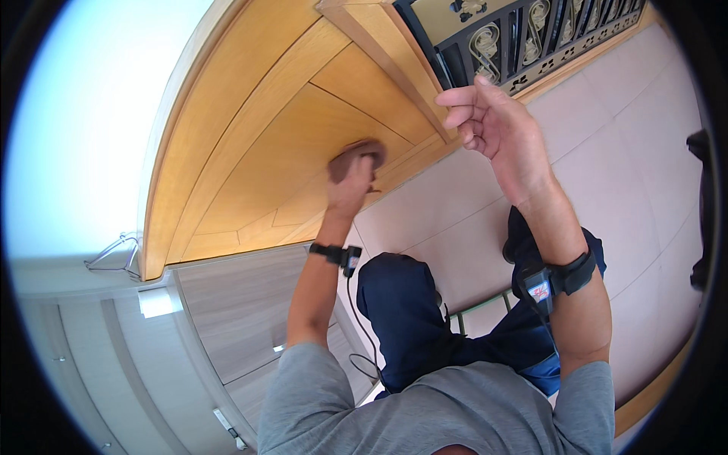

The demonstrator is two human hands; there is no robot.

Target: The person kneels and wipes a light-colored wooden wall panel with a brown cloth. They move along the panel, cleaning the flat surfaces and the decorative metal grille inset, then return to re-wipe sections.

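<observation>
My left hand (354,183) presses a brown cloth (348,158) against varnished wood panelling (284,145). Both the hand and the cloth are blurred. Some of the cloth is hidden behind the fingers. My right hand (503,136) is raised, palm turned partly toward the panelling, with its fingers loosely bent and nothing in them. In the view it lies just below a dark metal grille with scrolled ornaments (483,48) and beside a wooden post (392,57); whether it touches either I cannot tell.
Tiled floor (603,153) spreads below and to the right. A green-framed seat (483,307) shows between my legs. Grey wood-grain drawers (239,307) stand at the left, below a clear wire-like object (116,256). A thin black cable (364,330) hangs from my left forearm strap.
</observation>
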